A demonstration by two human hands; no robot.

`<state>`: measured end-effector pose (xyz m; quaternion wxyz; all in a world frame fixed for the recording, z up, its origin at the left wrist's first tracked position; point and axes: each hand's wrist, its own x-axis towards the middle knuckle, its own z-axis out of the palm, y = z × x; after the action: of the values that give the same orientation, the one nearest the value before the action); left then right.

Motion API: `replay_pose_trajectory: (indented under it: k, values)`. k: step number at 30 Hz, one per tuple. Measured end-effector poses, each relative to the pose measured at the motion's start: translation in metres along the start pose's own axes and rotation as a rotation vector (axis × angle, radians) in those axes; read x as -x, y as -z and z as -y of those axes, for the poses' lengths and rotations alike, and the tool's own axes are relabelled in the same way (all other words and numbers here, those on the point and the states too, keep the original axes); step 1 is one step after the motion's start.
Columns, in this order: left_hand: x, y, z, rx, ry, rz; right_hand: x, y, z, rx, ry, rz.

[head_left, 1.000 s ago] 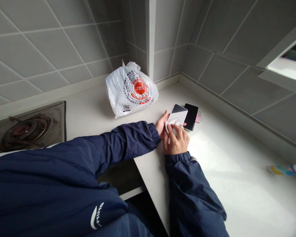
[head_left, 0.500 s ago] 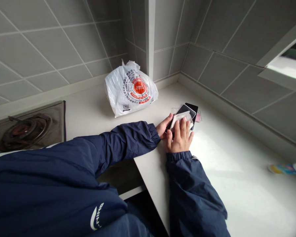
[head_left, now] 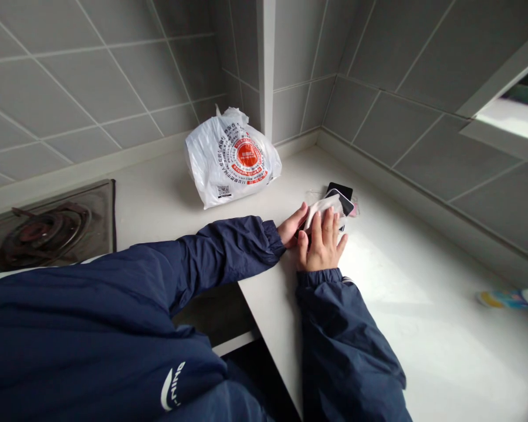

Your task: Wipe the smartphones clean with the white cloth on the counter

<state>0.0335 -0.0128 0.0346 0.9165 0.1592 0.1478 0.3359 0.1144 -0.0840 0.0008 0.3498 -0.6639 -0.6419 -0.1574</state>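
A smartphone (head_left: pixel 345 204) with a dark face and pale rim lies at a slant under my hands. My left hand (head_left: pixel 293 227) grips its near left side, thumb on top; the fingers beneath are hidden. A thin white wipe (head_left: pixel 322 206), creased and bunched, covers much of the phone. On it rests my right hand (head_left: pixel 322 241), fingers stretched out and a little apart, pressing down. Beyond the phone's far end a flat black object (head_left: pixel 340 190) shows in part. A small pink item (head_left: pixel 356 207) peeks out at the right, with clear plastic around it.
A white plastic bag (head_left: pixel 235 161) with red print stands on the pale counter (head_left: pixel 154 205) near the tiled corner. At the left is a gas burner (head_left: pixel 44 231). A colourful packet (head_left: pixel 510 299) lies far right. Below the counter edge, an open cabinet (head_left: pixel 220 316) shows.
The phone has turned slightly clockwise, its far end now further right and more of the black object showing. The wipe is more bunched. Both hands have barely moved.
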Motion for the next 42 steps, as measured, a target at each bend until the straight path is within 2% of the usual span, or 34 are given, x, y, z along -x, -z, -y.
replay_pose_trajectory:
  k: [3, 6, 9, 12, 15, 24, 33, 36, 38, 40, 42]
  values:
    - [-0.004, -0.002, -0.001, -0.01, -0.082, -0.003, 0.002, -0.003, -0.001, 0.026, -0.043, 0.009]
    - [-0.005, 0.0, -0.008, -0.019, -0.115, -0.077, 0.004, -0.004, -0.001, -0.02, 0.015, 0.041]
    - [-0.003, 0.003, -0.017, -0.023, -0.052, -0.141, 0.005, -0.002, 0.0, -0.1, 0.146, 0.087]
    - [0.0, 0.004, -0.023, -0.034, 0.042, -0.135, 0.004, 0.001, 0.0, -0.169, 0.232, 0.103]
    - [0.001, 0.002, -0.026, -0.003, 0.0, -0.13, 0.002, 0.003, 0.0, -0.207, 0.254, 0.098]
    - [0.0, 0.005, -0.027, -0.022, -0.038, -0.114, 0.0, 0.002, 0.003, -0.192, 0.229, 0.058]
    - [-0.001, 0.01, -0.018, 0.007, -0.072, -0.116, 0.006, -0.01, -0.001, -0.049, 0.056, 0.088]
    - [0.001, 0.006, -0.018, 0.0, -0.031, -0.096, 0.008, -0.012, 0.001, -0.025, 0.085, 0.119]
    - [0.004, 0.002, -0.02, -0.002, -0.002, -0.083, 0.008, -0.012, 0.003, -0.025, 0.155, 0.143]
    - [0.006, -0.002, -0.021, 0.003, -0.018, -0.085, 0.009, -0.012, 0.005, -0.029, 0.201, 0.183]
    - [0.007, -0.006, -0.021, 0.003, -0.072, -0.097, 0.009, -0.011, 0.005, -0.025, 0.171, 0.226]
